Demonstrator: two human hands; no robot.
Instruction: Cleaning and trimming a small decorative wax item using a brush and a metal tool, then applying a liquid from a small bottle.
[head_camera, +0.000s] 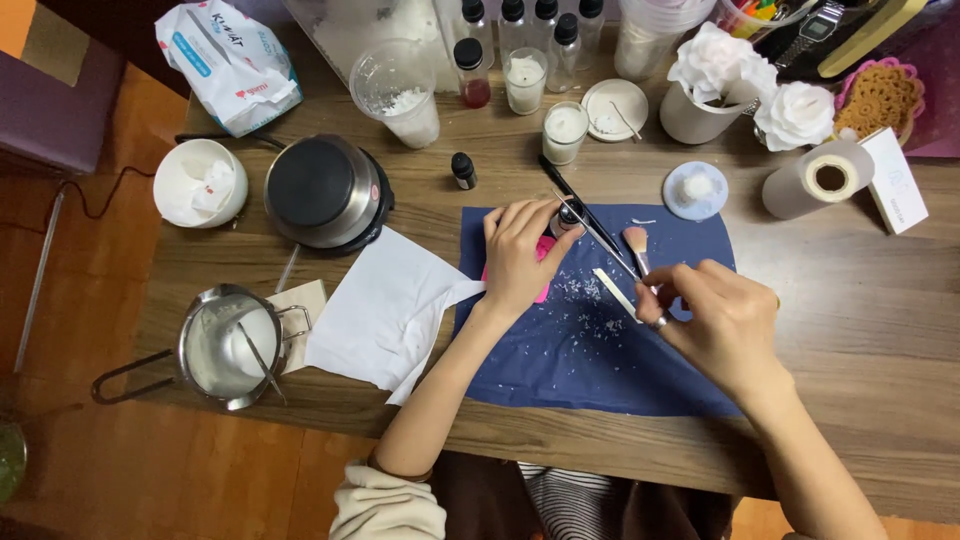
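Note:
My left hand (518, 256) rests on a pink object (543, 254) lying on the dark blue mat (600, 360), fingers curled over it and touching a small dark-capped bottle (568, 217). My right hand (715, 318) pinches the handle of a small soft-bristled brush (635, 240), whose pink bristles point away from me. Long black tweezers (585, 215) lie diagonally between the hands. White wax flakes (590, 305) are scattered over the mat, and a thin white stick (614, 292) lies near the brush.
A round hot plate (322, 190), a metal pitcher with white wax (230, 345), white paper (385, 305), a white bowl (198, 182), cups, small bottles, glass candles (564, 130), white flower candles (795, 112) and a tape roll (818, 178) crowd the wooden table (860, 330).

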